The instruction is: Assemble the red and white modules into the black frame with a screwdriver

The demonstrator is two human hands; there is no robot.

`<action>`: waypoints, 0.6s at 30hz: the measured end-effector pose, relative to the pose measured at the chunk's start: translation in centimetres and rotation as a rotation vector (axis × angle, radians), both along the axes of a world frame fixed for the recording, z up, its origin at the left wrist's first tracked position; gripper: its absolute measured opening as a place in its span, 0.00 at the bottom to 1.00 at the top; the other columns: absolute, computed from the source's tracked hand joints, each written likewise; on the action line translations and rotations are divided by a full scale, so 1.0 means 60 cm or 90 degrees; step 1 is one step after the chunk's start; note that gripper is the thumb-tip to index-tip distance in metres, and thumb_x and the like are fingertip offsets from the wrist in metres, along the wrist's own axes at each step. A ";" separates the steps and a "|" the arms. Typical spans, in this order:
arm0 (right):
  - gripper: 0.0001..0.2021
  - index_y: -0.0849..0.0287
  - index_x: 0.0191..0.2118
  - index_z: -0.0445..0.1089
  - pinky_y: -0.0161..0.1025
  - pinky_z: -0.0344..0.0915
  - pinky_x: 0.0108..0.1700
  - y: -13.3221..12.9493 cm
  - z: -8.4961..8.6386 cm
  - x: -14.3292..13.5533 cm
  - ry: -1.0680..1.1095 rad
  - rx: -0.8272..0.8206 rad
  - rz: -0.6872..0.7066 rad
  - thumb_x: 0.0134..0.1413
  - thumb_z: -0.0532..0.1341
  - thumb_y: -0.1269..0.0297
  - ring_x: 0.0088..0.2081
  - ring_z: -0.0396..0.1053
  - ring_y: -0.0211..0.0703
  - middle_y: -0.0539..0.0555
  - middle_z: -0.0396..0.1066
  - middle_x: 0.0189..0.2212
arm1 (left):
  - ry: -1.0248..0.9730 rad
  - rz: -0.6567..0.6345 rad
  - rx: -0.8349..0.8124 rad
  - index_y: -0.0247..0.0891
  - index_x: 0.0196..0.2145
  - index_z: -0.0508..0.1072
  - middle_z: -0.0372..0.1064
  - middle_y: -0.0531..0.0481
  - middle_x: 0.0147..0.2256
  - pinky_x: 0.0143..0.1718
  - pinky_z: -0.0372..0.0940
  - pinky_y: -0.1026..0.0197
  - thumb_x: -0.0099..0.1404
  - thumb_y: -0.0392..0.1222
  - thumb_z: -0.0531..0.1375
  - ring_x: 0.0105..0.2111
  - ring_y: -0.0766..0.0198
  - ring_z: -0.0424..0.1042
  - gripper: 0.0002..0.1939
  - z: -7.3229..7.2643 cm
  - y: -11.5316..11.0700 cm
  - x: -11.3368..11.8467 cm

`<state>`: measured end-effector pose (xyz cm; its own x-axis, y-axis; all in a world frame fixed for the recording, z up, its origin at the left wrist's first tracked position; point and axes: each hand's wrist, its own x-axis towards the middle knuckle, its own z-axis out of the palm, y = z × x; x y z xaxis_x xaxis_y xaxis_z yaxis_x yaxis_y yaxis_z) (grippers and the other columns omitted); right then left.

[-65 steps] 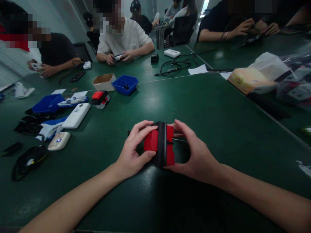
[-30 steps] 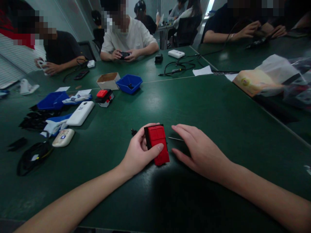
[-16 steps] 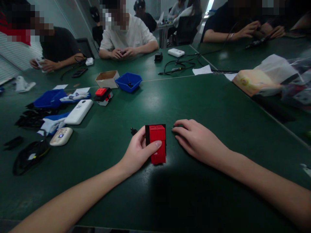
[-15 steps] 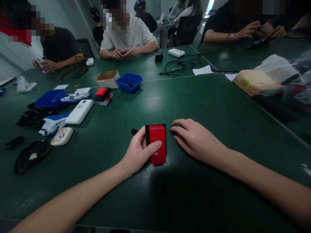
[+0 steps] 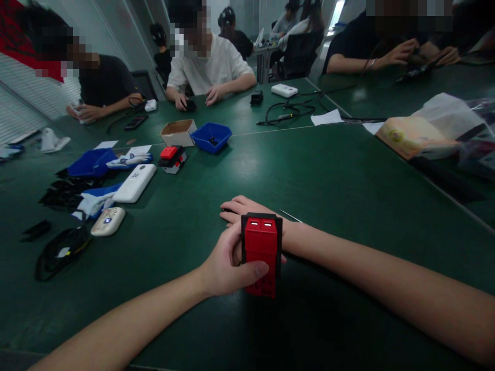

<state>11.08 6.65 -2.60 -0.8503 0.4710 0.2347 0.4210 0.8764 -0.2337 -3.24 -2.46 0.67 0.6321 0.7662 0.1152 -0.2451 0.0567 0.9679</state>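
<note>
My left hand point(image 5: 232, 263) grips a red and black block-shaped part point(image 5: 261, 242) upright, its thumb across the red front. Two small bright slots show near the part's top. Behind it, my right hand point(image 5: 247, 208) reaches left low over the green table point(image 5: 247, 170), partly hidden by the part. Its visible fingers are spread out, and a small dark thing shows at the fingertips. A thin metal rod point(image 5: 291, 215) sticks out beside my right wrist, on its far side.
A second red, black and white part point(image 5: 172, 158) stands near a blue tray point(image 5: 212, 137) and an open cardboard box point(image 5: 178, 132). White power bank point(image 5: 135, 183), gloves point(image 5: 129, 159) and coiled cable point(image 5: 62, 250) lie left. Plastic bags point(image 5: 441, 126) lie right. People sit across the table.
The part in my left hand is nearer and turned so that its slots show. My right hand has moved left behind it. The thin rod now shows. The view has shifted slightly.
</note>
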 end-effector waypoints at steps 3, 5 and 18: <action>0.11 0.61 0.51 0.75 0.50 0.72 0.58 -0.023 0.014 0.034 -0.012 0.037 -0.013 0.66 0.64 0.66 0.56 0.69 0.53 0.63 0.73 0.57 | 0.054 -0.022 0.082 0.33 0.56 0.70 0.79 0.40 0.41 0.45 0.75 0.54 0.61 0.46 0.70 0.40 0.52 0.81 0.29 0.007 0.000 0.002; 0.11 0.66 0.52 0.74 0.50 0.73 0.57 -0.043 0.023 0.065 -0.014 0.062 -0.029 0.67 0.61 0.69 0.56 0.70 0.54 0.65 0.74 0.55 | 0.093 -0.013 0.146 0.33 0.55 0.72 0.79 0.42 0.40 0.42 0.74 0.56 0.57 0.43 0.71 0.38 0.55 0.79 0.29 0.009 -0.001 0.003; 0.15 0.72 0.52 0.72 0.48 0.75 0.44 -0.103 0.018 0.155 -0.045 0.208 -0.167 0.65 0.54 0.78 0.41 0.72 0.54 0.68 0.75 0.44 | 0.101 0.223 -0.017 0.35 0.51 0.70 0.75 0.40 0.47 0.47 0.72 0.54 0.61 0.53 0.71 0.48 0.50 0.76 0.28 -0.002 0.012 0.019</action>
